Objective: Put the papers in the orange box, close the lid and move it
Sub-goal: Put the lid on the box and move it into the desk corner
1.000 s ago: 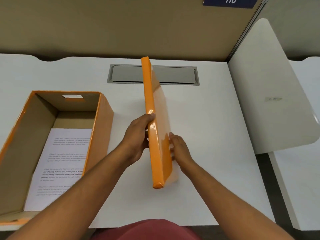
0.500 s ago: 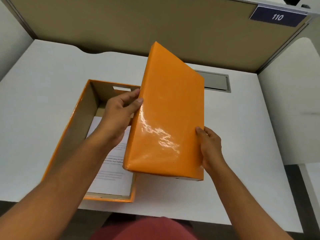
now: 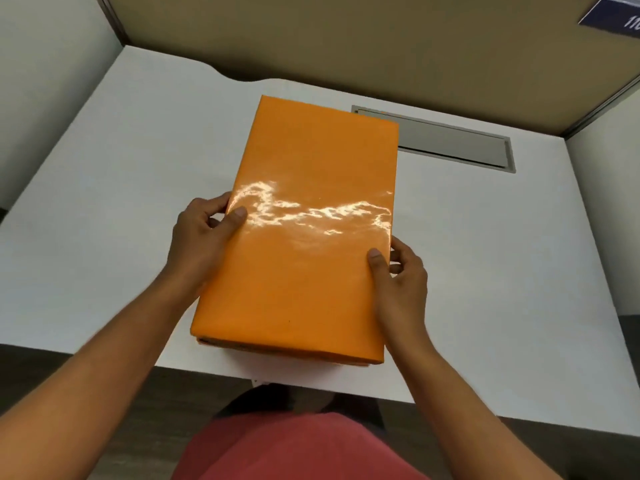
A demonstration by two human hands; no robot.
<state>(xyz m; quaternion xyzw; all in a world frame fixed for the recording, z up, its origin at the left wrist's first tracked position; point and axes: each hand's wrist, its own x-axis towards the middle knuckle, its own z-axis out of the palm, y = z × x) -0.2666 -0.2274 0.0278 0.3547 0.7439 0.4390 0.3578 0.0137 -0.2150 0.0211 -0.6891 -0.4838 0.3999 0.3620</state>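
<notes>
Glossy orange lid sits on the orange box on the white desk (box barely peeks out underneath). Left hand and right hand each clamp a long side edge, thumbs on top.

1. A white table carried everything and ran from the near edge to a tan partition at the far side.
2. A grey recessed cable tray was set flush into the table's far right part.
3. An orange box, its glossy lid on top, sat on the table near the middle, its near end close to the table's near edge.
</notes>
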